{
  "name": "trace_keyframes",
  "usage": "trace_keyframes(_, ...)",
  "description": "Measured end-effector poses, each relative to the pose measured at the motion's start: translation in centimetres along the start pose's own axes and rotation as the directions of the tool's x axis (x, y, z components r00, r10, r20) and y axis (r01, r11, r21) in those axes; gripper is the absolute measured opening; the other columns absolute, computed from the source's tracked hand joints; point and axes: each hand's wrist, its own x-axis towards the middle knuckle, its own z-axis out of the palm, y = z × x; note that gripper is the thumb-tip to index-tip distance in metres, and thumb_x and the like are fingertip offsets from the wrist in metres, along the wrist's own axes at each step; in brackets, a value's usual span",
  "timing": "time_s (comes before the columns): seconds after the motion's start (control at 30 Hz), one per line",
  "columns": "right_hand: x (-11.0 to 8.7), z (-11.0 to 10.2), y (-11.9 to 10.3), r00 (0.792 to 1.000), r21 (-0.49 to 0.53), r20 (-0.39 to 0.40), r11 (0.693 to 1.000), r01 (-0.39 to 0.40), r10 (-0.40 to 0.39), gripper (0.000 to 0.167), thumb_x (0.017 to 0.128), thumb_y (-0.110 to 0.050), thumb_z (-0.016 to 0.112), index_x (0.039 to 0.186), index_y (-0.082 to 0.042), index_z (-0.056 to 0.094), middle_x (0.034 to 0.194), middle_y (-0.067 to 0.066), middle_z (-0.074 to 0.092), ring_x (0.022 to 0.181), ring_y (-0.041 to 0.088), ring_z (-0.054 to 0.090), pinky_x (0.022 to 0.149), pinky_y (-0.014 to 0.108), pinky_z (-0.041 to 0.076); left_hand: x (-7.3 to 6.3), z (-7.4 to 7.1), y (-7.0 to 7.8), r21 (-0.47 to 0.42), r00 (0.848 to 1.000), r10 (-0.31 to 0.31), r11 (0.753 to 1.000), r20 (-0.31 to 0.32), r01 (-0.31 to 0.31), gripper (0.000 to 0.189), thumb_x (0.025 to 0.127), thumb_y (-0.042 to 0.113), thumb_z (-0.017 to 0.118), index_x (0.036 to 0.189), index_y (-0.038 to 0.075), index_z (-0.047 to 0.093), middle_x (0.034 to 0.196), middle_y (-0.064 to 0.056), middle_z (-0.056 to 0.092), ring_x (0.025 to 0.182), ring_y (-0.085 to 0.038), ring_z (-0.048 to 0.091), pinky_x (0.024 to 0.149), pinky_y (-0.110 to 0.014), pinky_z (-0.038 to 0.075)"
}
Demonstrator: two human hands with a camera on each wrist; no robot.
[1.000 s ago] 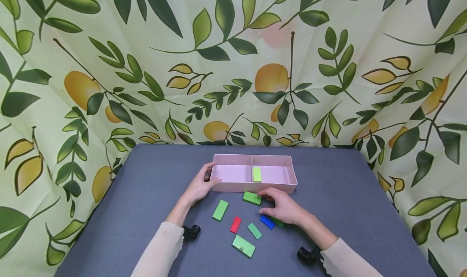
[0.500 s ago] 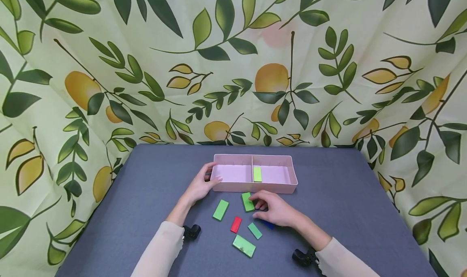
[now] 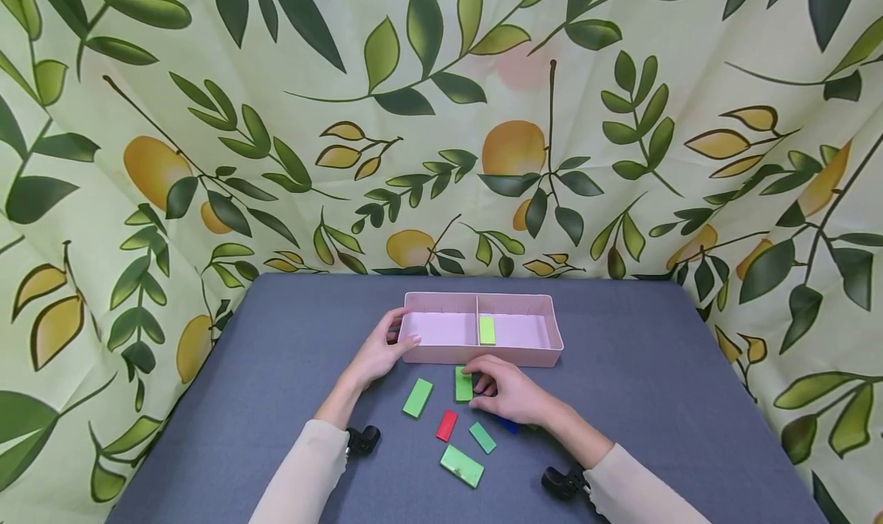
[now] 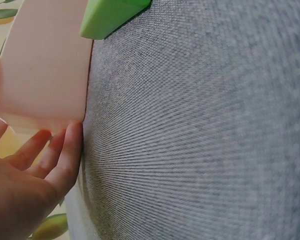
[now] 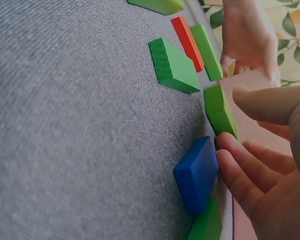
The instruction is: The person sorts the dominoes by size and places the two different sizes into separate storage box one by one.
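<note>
A pink two-compartment box (image 3: 441,354) stands on the table. My left hand (image 3: 375,353) grips its left end, with the thumb at the front and the fingers round the end wall. In front of the box lies an upright-pointing green block (image 3: 463,386); my right hand (image 3: 512,390) touches it with a fingertip, thumb close to its near end. The right wrist view shows this green block (image 5: 220,110) beside the thumb and fingers. Under the right hand lies a blue block (image 5: 196,175), mostly hidden in the head view. A yellow-green block (image 3: 487,330) leans against the divider inside the right compartment.
Other blocks lie loose nearer the person: a green block (image 3: 417,398), a red block (image 3: 446,426), a small green block (image 3: 482,437) and a large green block (image 3: 461,466). Another green block (image 5: 207,225) lies beside the blue one. A leaf-patterned cloth (image 3: 441,202) hangs behind the table.
The right hand has moved left and turned the green block from crosswise to lengthwise, shifting it slightly left. My left hand has stayed on the box.
</note>
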Motion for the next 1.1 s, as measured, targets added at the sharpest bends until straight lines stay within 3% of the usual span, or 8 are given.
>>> trace_keyframes(0.37,0.2,0.7,-0.4,1.000,-0.082,-0.007,0.996,-0.016,0.015,0.046,0.084,-0.014,0.084,0.125,-0.005,0.066,0.111,0.005,0.060,0.090,0.015,0.058,0.078,0.026,0.051,0.0,0.0,-0.1,-0.007,1.000,0.007,1.000,-0.005,-0.007,0.066,0.095,0.026,0.074,0.153,0.016,0.043,0.149,-0.017,0.047,0.120,-0.036,0.055,0.095,-0.051,0.048)
trace_keyframes(0.73,0.7,1.6,-0.5,0.997,-0.187,0.031,0.980,-0.068,0.075,0.057,0.080,-0.026,0.086,0.129,-0.007,0.064,0.124,0.002,0.054,0.101,0.014,0.054,0.091,0.033,0.048,0.0,0.1,0.1,-0.002,1.000,0.004,1.000,-0.004,-0.004,0.067,0.095,0.027,0.074,0.153,0.016,0.043,0.150,-0.017,0.046,0.122,-0.037,0.055,0.095,-0.052,0.048)
trace_keyframes(1.1,0.8,1.6,-0.9,0.998,-0.198,-0.005,0.978,-0.060,0.060,0.057,0.078,-0.024,0.088,0.127,-0.005,0.065,0.119,0.000,0.057,0.101,0.014,0.055,0.092,0.034,0.048,0.0,0.1,0.0,-0.006,1.000,0.005,1.000,-0.004,-0.005,0.066,0.094,0.025,0.074,0.153,0.016,0.043,0.148,-0.019,0.047,0.120,-0.037,0.056,0.093,-0.051,0.048)
